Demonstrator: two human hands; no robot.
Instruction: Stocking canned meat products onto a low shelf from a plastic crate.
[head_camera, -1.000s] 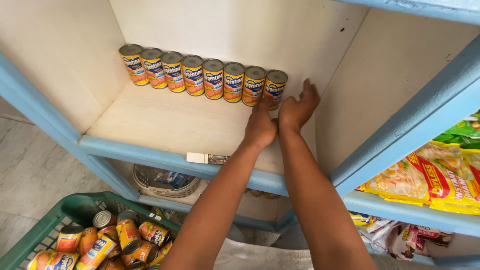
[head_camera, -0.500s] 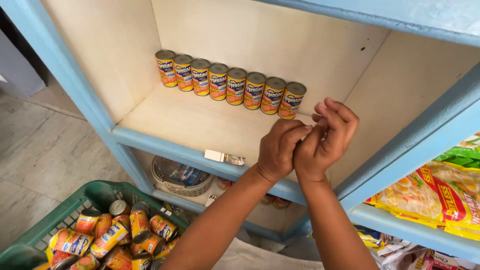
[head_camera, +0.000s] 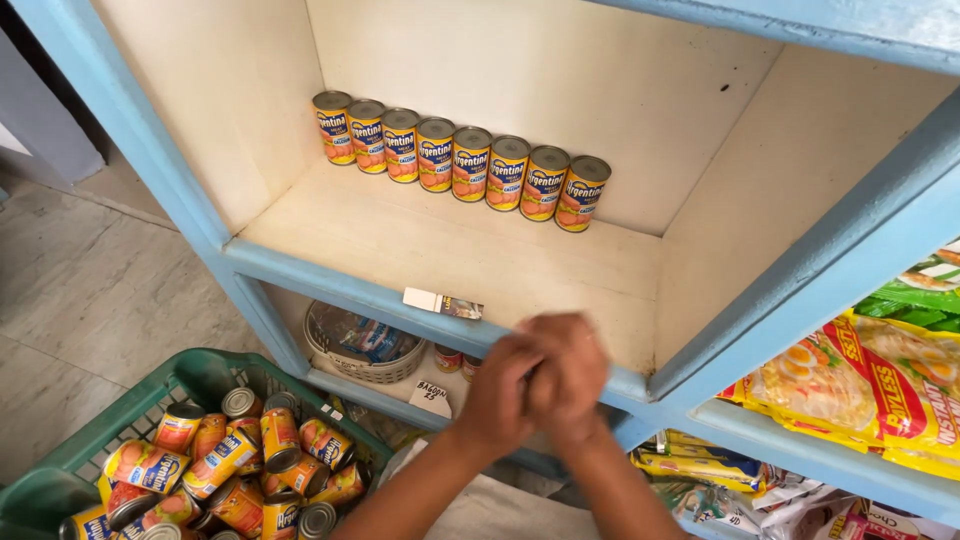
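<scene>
My left hand (head_camera: 505, 385) and my right hand (head_camera: 570, 375) are pressed together in front of the shelf's blue front edge (head_camera: 330, 285), blurred by motion, with nothing visible in them. Several yellow-labelled tin cans (head_camera: 460, 160) stand upright in a row against the back wall of the cream shelf (head_camera: 440, 250), well beyond both hands. A green plastic basket (head_camera: 190, 380) at the lower left holds several more of the same cans (head_camera: 240, 465), lying loose.
A small label tag (head_camera: 440, 302) sticks to the shelf's front edge. A wire basket (head_camera: 360, 340) sits on the shelf below. Yellow snack packets (head_camera: 860, 385) fill the compartment at right. Tiled floor (head_camera: 90, 290) lies to the left.
Both hands have drawn back from the end of the can row, come together, and dropped down to the shelf's front edge. The view has shifted right and downward.
</scene>
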